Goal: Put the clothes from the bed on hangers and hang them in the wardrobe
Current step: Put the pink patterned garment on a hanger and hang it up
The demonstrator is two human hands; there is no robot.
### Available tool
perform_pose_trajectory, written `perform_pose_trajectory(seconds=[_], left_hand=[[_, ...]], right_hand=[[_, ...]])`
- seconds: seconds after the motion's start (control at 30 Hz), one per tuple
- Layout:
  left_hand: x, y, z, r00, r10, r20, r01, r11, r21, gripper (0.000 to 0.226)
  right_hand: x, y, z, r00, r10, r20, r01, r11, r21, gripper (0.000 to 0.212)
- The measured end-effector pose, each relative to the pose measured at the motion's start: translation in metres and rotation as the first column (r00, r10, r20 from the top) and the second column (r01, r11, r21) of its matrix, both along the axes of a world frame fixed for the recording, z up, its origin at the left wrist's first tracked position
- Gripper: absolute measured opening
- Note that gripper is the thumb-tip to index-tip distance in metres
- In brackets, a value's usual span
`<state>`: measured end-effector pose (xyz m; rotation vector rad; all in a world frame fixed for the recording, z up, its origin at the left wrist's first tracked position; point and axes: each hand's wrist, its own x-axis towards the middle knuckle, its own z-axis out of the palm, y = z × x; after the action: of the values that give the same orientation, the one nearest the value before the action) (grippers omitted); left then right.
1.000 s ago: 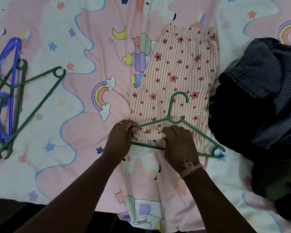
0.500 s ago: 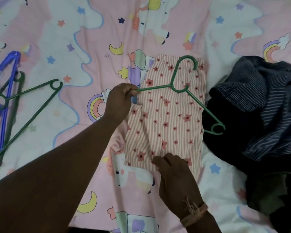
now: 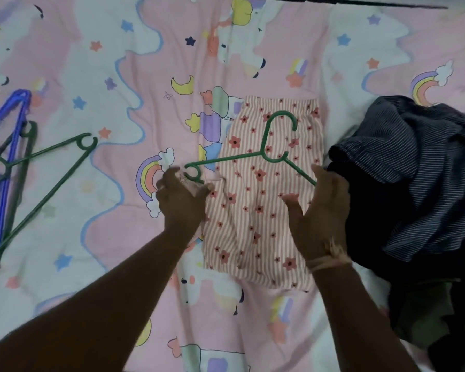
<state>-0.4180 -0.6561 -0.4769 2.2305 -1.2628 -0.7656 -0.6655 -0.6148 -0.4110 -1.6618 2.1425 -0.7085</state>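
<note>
A pink striped garment with red flowers (image 3: 258, 210) lies flat on the bed. Across its upper half lies a green hanger (image 3: 265, 154), hook pointing away from me. My left hand (image 3: 181, 200) pinches the garment's bunched left edge just below the hanger's left end loop. My right hand (image 3: 320, 210) rests at the garment's right edge with fingers extended and thumb spread, and covers the hanger's right end.
Spare green hangers (image 3: 51, 183) and blue hangers (image 3: 8, 146) lie at the bed's left side. A heap of dark clothes (image 3: 414, 183), topped by a navy striped one, fills the right side. The cartoon-print sheet (image 3: 118, 76) covers the bed.
My right hand moved from the garment's lower hem up to the hanger's right end. My left hand shifted from the hanger's left tip to the fabric just below it.
</note>
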Motion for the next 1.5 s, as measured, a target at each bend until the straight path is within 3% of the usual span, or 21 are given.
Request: perform_pose_trajectory(seconds=[0.07,0.17,0.27,0.33,0.43,0.5,0.57,0.67,0.77,0.83,0.9,1.0,1.1,1.23,1.33,1.5], left_hand=[[-0.011,0.011,0.002,0.998,0.039,-0.047,-0.036,0.997,0.074,0.058],[-0.019,0.009,0.005,0.995,-0.011,-0.099,0.034,0.971,0.235,0.051],[-0.006,-0.002,0.002,0.969,0.118,-0.216,-0.051,0.955,0.291,0.041],[0.006,-0.004,0.006,0.955,0.187,-0.232,-0.117,0.951,0.286,0.029],[0.025,0.011,0.012,0.963,0.198,-0.181,-0.144,0.950,0.276,0.019],[0.032,0.026,0.012,0.960,0.234,-0.155,-0.194,0.953,0.234,0.014],[0.035,0.035,0.014,0.945,0.274,-0.176,-0.240,0.952,0.192,0.009],[0.028,0.033,0.024,0.955,0.194,-0.224,-0.171,0.978,0.120,0.021],[0.011,0.021,0.036,0.939,0.050,-0.339,-0.017,0.995,0.099,0.069],[0.003,0.014,0.042,0.910,0.024,-0.413,0.049,0.985,0.165,0.105],[0.001,0.008,0.049,0.865,0.080,-0.495,0.036,0.975,0.219,0.120],[0.013,-0.005,0.075,0.761,0.182,-0.622,-0.047,0.973,0.227,0.092],[0.018,-0.033,0.129,0.736,0.001,-0.677,0.089,0.991,0.099,0.051],[0.017,-0.079,0.218,0.661,-0.230,-0.714,0.251,0.965,-0.079,0.044],[0.008,-0.101,0.289,0.695,-0.248,-0.675,0.228,0.966,-0.120,0.058],[-0.001,-0.103,0.383,0.869,-0.254,-0.424,0.169,0.959,-0.228,0.031]], right_hand=[[-0.005,-0.023,-0.008,0.995,0.068,0.068,-0.073,0.995,0.071,0.073],[0.004,-0.043,-0.027,0.982,0.091,0.167,-0.124,0.972,0.198,0.059],[0.012,-0.045,-0.035,0.999,0.023,0.039,-0.030,0.983,0.183,0.048],[0.001,-0.051,-0.042,0.996,-0.046,-0.081,0.057,0.989,0.137,0.045],[-0.015,-0.070,-0.048,0.999,-0.049,0.024,0.040,0.952,0.305,0.043],[-0.017,-0.073,-0.052,1.000,0.001,-0.026,0.010,0.910,0.414,0.034],[-0.017,-0.072,-0.055,0.997,0.058,-0.051,-0.032,0.911,0.412,0.020],[-0.029,-0.072,-0.054,0.984,0.087,0.158,-0.125,0.959,0.253,0.018],[-0.036,-0.066,-0.037,0.933,0.067,0.354,-0.110,0.989,0.103,0.015],[-0.033,-0.051,-0.013,0.887,0.058,0.459,-0.102,0.992,0.072,0.017],[-0.031,-0.041,0.011,0.868,0.122,0.481,-0.167,0.985,0.053,0.018],[-0.038,-0.052,0.064,0.863,0.225,0.451,-0.247,0.969,-0.010,0.019],[-0.053,-0.084,0.132,0.866,0.299,0.401,-0.295,0.953,-0.075,0.021],[-0.059,-0.114,0.218,0.850,0.410,0.330,-0.367,0.911,-0.187,0.028],[-0.056,-0.125,0.289,0.843,0.466,0.269,-0.399,0.877,-0.268,0.026],[-0.055,-0.139,0.390,0.873,0.434,0.222,-0.353,0.877,-0.327,0.023]])
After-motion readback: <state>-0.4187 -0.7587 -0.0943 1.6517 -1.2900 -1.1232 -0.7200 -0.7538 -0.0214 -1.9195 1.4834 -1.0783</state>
